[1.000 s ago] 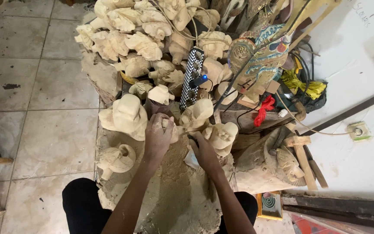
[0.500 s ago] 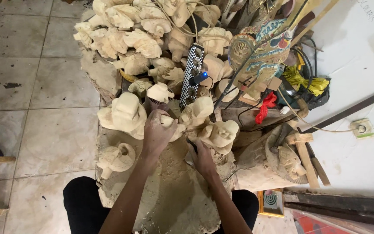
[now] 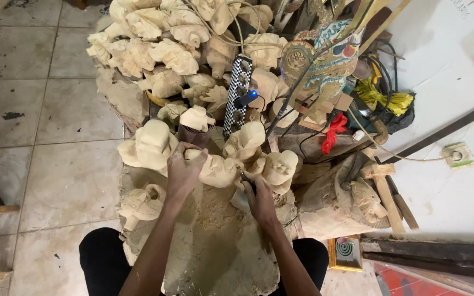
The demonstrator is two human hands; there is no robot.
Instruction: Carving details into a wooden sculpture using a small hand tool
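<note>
Setting: a tiled floor (image 3: pixel 56 164) workshop; a dust-caked work surface (image 3: pixel 215 246) crowded with pale unfinished wood carvings.
Left hand (image 3: pixel 182 172): clenched around the pale carved figure (image 3: pixel 215 170), pinning it down on the surface.
Right hand (image 3: pixel 259 200): closed on a small dark carving tool (image 3: pixel 246 182), its tip at the figure's side.
Doing it well: by my judgement, a firm hold and short, shallow strokes away from the steadying fingers suit this work.
Beyond: a black-and-white chequered power strip (image 3: pixel 237 96); a painted carved figure (image 3: pixel 325 60) in blue and gold.
Far right: a yellow bag (image 3: pixel 382 98), red ribbon (image 3: pixel 333 131), wall socket (image 3: pixel 456 154); a small framed spiral picture (image 3: pixel 345 252) by the floor.
</note>
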